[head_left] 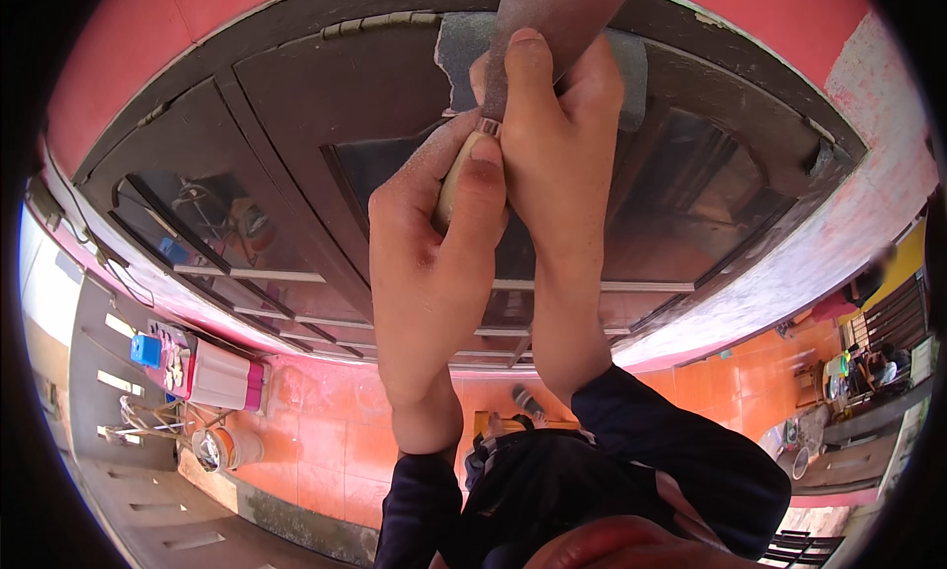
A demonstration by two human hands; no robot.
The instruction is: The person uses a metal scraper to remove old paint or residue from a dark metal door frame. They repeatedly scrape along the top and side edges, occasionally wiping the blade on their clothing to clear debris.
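Observation:
Both my hands are raised in front of a dark brown panelled door (296,106). In them is a putty knife (567,17) with a wide, dusty blade and a pale handle. My left hand (434,248) is closed around the handle, its thumb along the top near the metal collar. My right hand (552,145) grips the blade just above the collar, thumb flat on its face and fingers curled behind. Behind the hands shows a grey rectangular area (462,51) with a ragged pale left edge; I cannot tell whether it is a sheet or a stripped patch.
Pink wall (118,86) surrounds the door, whose glass panes (691,175) reflect the surroundings. Orange tiles (330,451) cover the floor. At left stand a pink-and-white box (222,372) and a bucket (237,448). Other people (878,367) are far off at right.

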